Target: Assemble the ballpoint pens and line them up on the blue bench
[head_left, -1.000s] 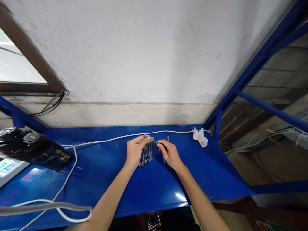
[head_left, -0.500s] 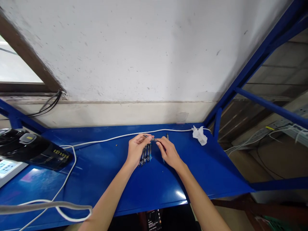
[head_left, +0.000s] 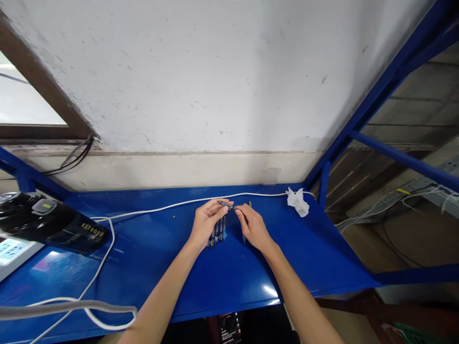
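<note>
My left hand (head_left: 207, 220) pinches a dark pen (head_left: 225, 204) between thumb and fingers, above the table. At the pen's right end, my right hand (head_left: 252, 223) closes thumb and forefinger on it. Several dark pens (head_left: 216, 235) lie side by side on the blue table beneath and just right of my left hand, their far ends partly hidden by it. One of the row has a light blue end (head_left: 224, 235). Another pen (head_left: 244, 239) lies apart from the row, partly covered by my right hand.
A crumpled white tissue (head_left: 297, 202) lies at the back right of the blue table (head_left: 143, 267). A white cable (head_left: 168, 206) runs along the back. At left are a black bottle-like object (head_left: 53, 222) and a white power strip (head_left: 17, 255). A lit phone (head_left: 230, 327) shows below the front edge.
The pen between my hands has turned slightly and more of it shows. Both hands have shifted a little to the right. The pens on the table have stayed put.
</note>
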Demonstrator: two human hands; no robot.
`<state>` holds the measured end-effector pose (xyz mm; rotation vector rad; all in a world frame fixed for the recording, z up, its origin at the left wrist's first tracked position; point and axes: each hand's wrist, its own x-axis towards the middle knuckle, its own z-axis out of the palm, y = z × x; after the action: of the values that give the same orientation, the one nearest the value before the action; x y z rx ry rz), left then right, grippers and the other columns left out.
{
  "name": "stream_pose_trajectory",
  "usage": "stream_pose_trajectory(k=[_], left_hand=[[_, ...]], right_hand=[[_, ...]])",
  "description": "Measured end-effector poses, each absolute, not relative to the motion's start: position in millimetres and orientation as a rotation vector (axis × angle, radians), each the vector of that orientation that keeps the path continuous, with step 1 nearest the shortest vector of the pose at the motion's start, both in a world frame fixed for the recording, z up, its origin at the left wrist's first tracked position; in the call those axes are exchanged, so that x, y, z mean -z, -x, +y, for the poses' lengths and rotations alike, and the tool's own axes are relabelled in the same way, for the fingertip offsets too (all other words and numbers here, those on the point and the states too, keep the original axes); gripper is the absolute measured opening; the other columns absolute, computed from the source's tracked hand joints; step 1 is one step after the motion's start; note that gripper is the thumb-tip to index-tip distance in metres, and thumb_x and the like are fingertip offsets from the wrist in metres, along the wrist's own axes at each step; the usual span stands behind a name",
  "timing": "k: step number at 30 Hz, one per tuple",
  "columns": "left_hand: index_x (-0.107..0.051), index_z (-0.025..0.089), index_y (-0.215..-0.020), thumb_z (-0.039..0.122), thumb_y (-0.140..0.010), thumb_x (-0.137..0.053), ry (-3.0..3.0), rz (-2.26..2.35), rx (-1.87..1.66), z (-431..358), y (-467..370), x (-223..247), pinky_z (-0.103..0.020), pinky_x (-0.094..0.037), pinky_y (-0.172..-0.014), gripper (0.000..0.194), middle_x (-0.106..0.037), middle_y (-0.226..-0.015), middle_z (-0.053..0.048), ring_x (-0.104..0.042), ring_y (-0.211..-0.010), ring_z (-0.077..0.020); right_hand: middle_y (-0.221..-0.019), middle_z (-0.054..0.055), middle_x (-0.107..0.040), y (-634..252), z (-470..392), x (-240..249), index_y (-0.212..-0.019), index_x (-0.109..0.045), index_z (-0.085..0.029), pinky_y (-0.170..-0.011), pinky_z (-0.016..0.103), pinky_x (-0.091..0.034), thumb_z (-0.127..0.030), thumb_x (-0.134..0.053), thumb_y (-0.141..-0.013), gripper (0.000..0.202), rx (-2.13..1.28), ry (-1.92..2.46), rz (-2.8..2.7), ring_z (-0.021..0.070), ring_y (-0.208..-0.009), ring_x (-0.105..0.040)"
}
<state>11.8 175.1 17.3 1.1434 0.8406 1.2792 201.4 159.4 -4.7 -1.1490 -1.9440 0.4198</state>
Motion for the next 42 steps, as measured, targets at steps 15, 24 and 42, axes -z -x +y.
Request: stream_pose_trajectory(k=[15, 24, 42], left_hand=[[-0.066, 0.021, -0.088, 0.046, -0.086, -0.087, -1.081, 0.889, -1.295, 173.7, -17.2, -7.8, -0.039, -0.057, -0.09, 0.033, -0.084, -0.109, -0.012, -0.078, -0.1, -0.0269], [-0.077, 0.022, -0.11, 0.046, -0.082, -0.09, -1.085, 0.917, -1.329, 176.0, -20.1, -2.7, -0.036, -0.058, -0.088, 0.039, -0.083, -0.098, -0.007, -0.077, -0.092, -0.0245], [-0.063, 0.022, -0.105, 0.057, -0.098, -0.07, -0.98, 0.884, -1.415, 183.6, -6.9, -8.2, -0.036, -0.06, -0.088, 0.037, -0.084, -0.11, -0.013, -0.082, -0.102, -0.027]], right_hand=[[-0.098, 0.007, -0.076, -202.3, 158.7, 7.4, -0.113, -0.063, -0.024, -0.075, 0.031, -0.051, -0.035, -0.046, -0.114, 0.021, -0.37, 1.187, -1.962, 0.0228, -0.085, -0.072], [-0.106, 0.009, -0.075, -201.2, 159.5, 7.1, -0.121, -0.066, -0.025, -0.081, 0.032, -0.052, -0.033, -0.043, -0.115, 0.025, -0.28, 1.184, -2.007, 0.0242, -0.095, -0.072], [-0.1, 0.009, -0.068, -212.1, 164.2, 7.1, -0.131, -0.07, -0.028, -0.08, 0.035, -0.048, -0.028, -0.042, -0.114, 0.033, -0.062, 1.297, -1.982, 0.0257, -0.088, -0.065]])
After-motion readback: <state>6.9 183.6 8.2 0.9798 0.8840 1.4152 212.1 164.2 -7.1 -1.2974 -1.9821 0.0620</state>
